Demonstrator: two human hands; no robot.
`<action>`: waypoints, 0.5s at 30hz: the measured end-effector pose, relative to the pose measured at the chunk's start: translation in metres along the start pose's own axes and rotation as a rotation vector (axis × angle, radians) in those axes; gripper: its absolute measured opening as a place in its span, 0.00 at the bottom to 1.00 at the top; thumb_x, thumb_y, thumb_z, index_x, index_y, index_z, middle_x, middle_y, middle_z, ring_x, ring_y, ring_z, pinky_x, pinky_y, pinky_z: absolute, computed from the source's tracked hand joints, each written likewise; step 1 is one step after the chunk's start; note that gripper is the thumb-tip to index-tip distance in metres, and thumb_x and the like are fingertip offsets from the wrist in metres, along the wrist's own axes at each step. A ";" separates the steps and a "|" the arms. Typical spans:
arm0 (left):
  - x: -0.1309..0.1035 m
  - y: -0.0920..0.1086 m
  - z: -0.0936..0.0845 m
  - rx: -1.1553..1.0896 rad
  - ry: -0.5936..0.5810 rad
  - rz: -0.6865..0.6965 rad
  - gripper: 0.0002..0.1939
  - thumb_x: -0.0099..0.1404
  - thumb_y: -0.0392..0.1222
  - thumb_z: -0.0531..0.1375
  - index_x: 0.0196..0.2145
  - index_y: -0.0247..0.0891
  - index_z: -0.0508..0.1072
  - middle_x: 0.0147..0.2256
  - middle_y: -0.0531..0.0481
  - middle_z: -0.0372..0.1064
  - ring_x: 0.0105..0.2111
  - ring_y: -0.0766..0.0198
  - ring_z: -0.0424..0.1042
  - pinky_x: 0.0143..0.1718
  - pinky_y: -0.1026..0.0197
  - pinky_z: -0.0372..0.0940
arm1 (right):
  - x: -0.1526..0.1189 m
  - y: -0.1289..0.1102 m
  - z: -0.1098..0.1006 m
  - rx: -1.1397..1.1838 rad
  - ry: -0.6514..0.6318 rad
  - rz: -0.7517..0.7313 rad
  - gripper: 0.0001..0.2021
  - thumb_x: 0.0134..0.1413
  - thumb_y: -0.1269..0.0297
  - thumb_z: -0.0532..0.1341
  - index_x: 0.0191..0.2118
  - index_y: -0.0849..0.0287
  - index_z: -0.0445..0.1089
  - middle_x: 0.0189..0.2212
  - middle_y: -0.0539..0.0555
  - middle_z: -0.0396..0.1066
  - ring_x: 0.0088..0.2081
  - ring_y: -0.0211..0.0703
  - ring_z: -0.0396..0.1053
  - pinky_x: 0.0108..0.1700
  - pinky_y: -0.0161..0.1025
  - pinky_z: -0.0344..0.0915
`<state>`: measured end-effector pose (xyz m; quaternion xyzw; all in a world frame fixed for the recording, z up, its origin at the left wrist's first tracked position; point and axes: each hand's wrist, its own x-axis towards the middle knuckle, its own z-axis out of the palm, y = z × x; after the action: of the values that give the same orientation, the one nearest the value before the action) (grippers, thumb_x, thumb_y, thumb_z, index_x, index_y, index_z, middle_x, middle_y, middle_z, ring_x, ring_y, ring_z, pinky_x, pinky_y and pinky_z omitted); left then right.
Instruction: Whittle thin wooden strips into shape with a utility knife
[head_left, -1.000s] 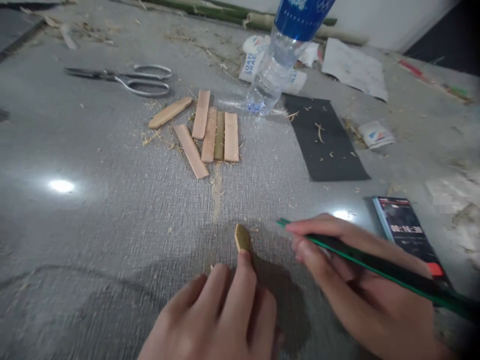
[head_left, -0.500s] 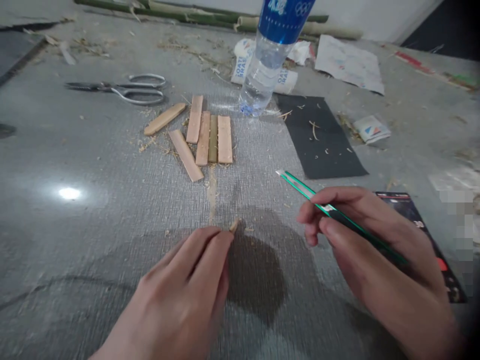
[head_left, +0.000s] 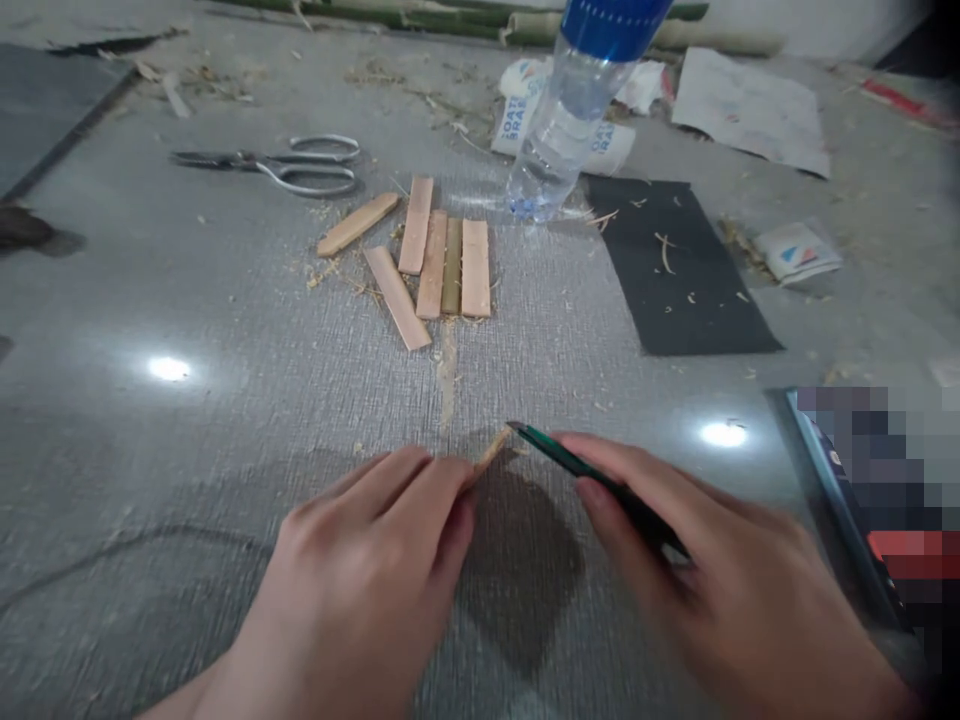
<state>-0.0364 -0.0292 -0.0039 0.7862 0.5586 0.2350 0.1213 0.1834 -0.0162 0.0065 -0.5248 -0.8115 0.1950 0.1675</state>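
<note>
At the lower centre, my left hand is closed on a small bamboo strip, whose tip sticks out past the fingers. My right hand grips a green utility knife, its blade at the tip of that strip. Beyond my hands lie several flat bamboo pieces, most side by side and some slanted, with fine shavings around them. The fingertips of my left hand are partly hidden.
Silver scissors lie at the back left. A water bottle stands behind a black sheet. White packets, a phone at the right and bamboo poles along the wall are also in view.
My right hand has moved left with the knife, bringing the blade to the strip. More of the strip now shows past my left fingers. The view has shifted slightly.
</note>
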 end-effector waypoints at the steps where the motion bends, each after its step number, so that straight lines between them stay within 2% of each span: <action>1: 0.000 0.000 0.000 0.004 -0.002 -0.005 0.07 0.65 0.33 0.59 0.37 0.42 0.75 0.29 0.58 0.74 0.24 0.67 0.73 0.22 0.62 0.61 | -0.002 -0.001 0.002 -0.017 0.014 -0.029 0.13 0.65 0.66 0.56 0.53 0.51 0.68 0.43 0.51 0.79 0.37 0.44 0.79 0.37 0.37 0.76; 10: 0.000 -0.002 0.000 -0.018 -0.047 -0.020 0.08 0.66 0.33 0.59 0.36 0.41 0.77 0.28 0.57 0.72 0.23 0.67 0.70 0.22 0.62 0.62 | -0.009 0.002 0.012 -0.036 -0.026 -0.121 0.20 0.64 0.71 0.57 0.59 0.54 0.65 0.47 0.51 0.78 0.39 0.42 0.79 0.39 0.37 0.77; 15: 0.000 -0.002 0.001 -0.017 -0.039 -0.016 0.07 0.65 0.31 0.60 0.34 0.41 0.76 0.26 0.57 0.69 0.22 0.68 0.68 0.21 0.62 0.59 | -0.014 0.006 0.013 -0.155 -0.034 -0.178 0.25 0.64 0.72 0.57 0.65 0.53 0.60 0.47 0.53 0.78 0.37 0.43 0.79 0.36 0.38 0.76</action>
<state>-0.0381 -0.0286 -0.0055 0.7850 0.5604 0.2234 0.1407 0.1876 -0.0282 -0.0088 -0.4587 -0.8703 0.1248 0.1291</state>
